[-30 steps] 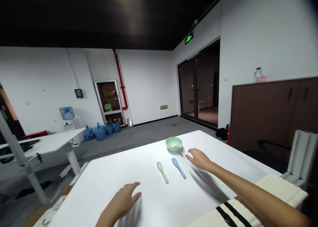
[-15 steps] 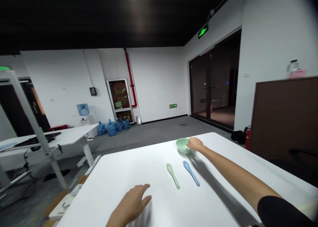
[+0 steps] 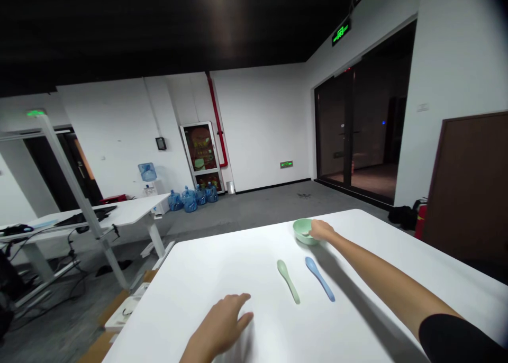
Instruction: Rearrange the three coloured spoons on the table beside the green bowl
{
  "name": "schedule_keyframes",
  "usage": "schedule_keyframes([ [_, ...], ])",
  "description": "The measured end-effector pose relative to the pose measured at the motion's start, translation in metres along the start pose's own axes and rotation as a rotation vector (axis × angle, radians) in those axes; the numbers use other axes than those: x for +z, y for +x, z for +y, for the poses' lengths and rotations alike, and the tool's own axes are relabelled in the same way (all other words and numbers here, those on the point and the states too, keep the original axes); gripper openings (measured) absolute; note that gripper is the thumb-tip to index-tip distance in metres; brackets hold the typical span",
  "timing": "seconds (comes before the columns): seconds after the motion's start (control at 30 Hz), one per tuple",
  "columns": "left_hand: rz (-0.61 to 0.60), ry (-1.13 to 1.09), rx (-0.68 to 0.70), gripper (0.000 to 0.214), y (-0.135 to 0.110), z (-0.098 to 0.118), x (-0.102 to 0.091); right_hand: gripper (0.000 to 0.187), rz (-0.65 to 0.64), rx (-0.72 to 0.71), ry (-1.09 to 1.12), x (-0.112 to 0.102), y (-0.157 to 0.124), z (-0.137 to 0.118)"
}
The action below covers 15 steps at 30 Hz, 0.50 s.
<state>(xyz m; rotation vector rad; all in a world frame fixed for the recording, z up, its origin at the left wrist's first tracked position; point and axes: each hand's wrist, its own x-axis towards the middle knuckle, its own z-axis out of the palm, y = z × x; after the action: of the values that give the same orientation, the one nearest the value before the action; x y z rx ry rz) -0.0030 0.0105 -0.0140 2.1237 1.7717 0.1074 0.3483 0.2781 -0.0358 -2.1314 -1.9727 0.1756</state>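
Near the far edge of the white table (image 3: 222, 268) stands a light green bowl (image 3: 300, 238), upright. At its right rim my right hand (image 3: 322, 230) is closed, fingers pinching the edge and reaching partly inside. A small pale shape shows by the fingertips in the bowl; I cannot make out what it is. Closer to me lie a pale green spoon (image 3: 288, 281) and a blue spoon (image 3: 319, 279), side by side with handles toward me. My left hand (image 3: 226, 320) hovers low over the table, left of the spoons, fingers apart and holding nothing.
Beyond the table's left edge, white boxes and cardboard (image 3: 119, 315) sit lower down. Another white desk (image 3: 130, 212) with cables stands further left. Blue water jugs (image 3: 189, 199) are on the floor by the wall. A brown partition (image 3: 468, 188) rises at right.
The whole view has shifted, so everything appears further right in the picture. Both hands, the bowl and the spoons keep about the same places relative to each other.
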Motion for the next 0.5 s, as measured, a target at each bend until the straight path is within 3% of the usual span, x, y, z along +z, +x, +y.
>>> schedule_keyframes([
  [0.23, 0.011, 0.014, 0.007, 0.057, -0.001, -0.001, 0.000, 0.030, -0.022, -0.062, 0.038, -0.040, -0.047, -0.021],
  [0.33, 0.019, 0.020, 0.019, 0.057, -0.002, -0.001, 0.001, 0.025, -0.118, -0.147, 0.101, -0.039, -0.079, -0.032],
  [0.5, 0.031, 0.028, 0.038, 0.057, -0.006, 0.000, 0.000, 0.020, -0.227, -0.196, 0.141, -0.017, -0.119, -0.049],
])
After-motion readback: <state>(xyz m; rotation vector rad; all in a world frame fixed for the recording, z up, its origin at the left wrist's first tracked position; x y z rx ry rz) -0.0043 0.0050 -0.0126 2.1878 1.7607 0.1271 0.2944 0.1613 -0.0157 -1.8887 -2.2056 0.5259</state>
